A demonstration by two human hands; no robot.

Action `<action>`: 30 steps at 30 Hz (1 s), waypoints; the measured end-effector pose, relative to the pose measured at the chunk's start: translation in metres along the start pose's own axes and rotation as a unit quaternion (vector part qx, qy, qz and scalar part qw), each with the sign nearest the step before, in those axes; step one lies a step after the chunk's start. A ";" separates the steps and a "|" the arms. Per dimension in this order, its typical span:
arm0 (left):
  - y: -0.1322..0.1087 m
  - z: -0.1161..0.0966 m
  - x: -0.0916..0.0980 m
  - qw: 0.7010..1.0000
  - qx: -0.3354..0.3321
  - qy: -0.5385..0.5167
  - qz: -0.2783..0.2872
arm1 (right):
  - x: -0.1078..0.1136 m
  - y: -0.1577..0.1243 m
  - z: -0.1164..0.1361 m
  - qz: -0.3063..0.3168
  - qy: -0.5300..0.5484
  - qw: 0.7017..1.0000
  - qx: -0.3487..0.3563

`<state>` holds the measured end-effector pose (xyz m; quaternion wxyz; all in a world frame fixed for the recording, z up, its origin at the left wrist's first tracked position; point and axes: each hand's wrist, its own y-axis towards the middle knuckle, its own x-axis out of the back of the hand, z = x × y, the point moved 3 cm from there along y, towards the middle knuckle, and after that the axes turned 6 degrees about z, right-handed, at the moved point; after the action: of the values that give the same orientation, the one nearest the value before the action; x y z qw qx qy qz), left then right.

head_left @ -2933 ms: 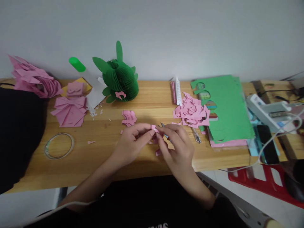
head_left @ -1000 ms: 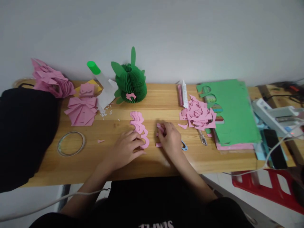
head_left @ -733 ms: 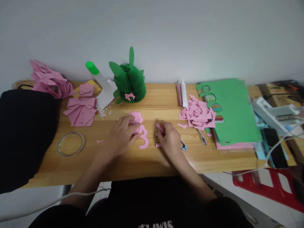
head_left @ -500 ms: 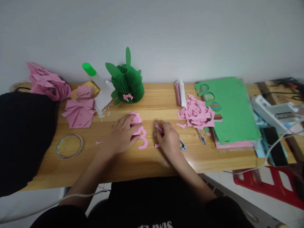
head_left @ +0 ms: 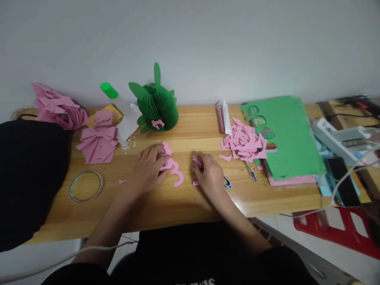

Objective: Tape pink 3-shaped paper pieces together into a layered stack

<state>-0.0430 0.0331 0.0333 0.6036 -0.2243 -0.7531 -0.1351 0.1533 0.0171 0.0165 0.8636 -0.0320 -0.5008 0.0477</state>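
Note:
My left hand (head_left: 149,168) lies on a small stack of curved pink paper cut-outs (head_left: 166,151) on the wooden table (head_left: 166,202), fingers closed round them. One loose pink curved piece (head_left: 178,177) lies just right of that hand. My right hand (head_left: 209,175) rests palm down on the table with curled fingers over small pink paper pieces (head_left: 196,161). A blue-handled tool (head_left: 228,183) pokes out from under its right side.
A green honeycomb paper plant (head_left: 156,105) stands behind. Pink scraps (head_left: 242,140), glue tubes (head_left: 223,116) and green card sheets (head_left: 282,134) lie to the right. Folded pink paper (head_left: 96,144), a tape ring (head_left: 85,186) and a black bag (head_left: 26,174) sit left. Cables and devices crowd the far right.
My hands came down from holding a pink piece together. The left hand spread the row of curved pieces, then gathered them back into a stack farther up the table. The right hand stayed put.

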 end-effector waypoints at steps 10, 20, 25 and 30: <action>0.001 0.008 -0.002 1.000 0.015 -0.020 -0.003 | 0.001 0.001 0.004 0.008 -0.029 0.999 -0.013; 0.001 0.015 -0.005 0.998 0.031 -0.044 -0.025 | 0.002 0.008 0.007 -0.010 -0.027 1.000 -0.004; -0.008 -0.011 0.002 0.999 0.020 -0.018 -0.042 | 0.007 0.007 0.008 -0.027 -0.022 0.999 0.003; -0.015 -0.031 -0.004 0.999 0.017 -0.003 -0.045 | 0.008 0.002 0.004 -0.042 -0.010 0.999 0.009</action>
<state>-0.0232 0.0045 0.0376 0.5985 -0.1802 -0.7663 -0.1487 0.1540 0.0198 0.0254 0.8599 -0.0028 -0.5103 0.0161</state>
